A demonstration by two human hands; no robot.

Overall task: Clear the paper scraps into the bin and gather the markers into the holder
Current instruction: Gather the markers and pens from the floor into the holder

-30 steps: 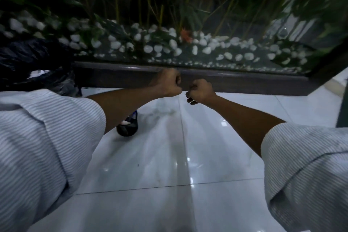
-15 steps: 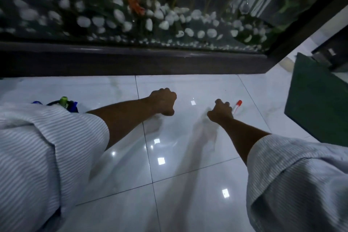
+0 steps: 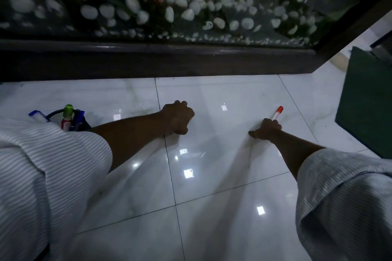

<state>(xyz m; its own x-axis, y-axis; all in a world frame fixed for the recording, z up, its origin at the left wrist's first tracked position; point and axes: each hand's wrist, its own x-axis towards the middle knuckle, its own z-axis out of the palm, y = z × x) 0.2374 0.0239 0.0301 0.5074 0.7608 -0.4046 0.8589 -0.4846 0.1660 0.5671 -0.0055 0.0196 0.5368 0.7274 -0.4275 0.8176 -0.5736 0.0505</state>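
One red-capped marker [image 3: 277, 113] lies on the glossy floor tile [image 3: 212, 176], its barrel under the fingertips of your right hand [image 3: 267, 129], which curls onto it, thumb trailing back along the tile. Its long axis slants away from that hand, cap end pointing forward and to the right. Close your fingers fully round the barrel before lifting, or it may skid on the polished surface. Your left hand [image 3: 177, 117] is balled into a fist, knuckles to the floor, holding nothing. Behind that forearm stands the mesh holder [image 3: 57, 115], markers already upright inside, well apart from the red one.
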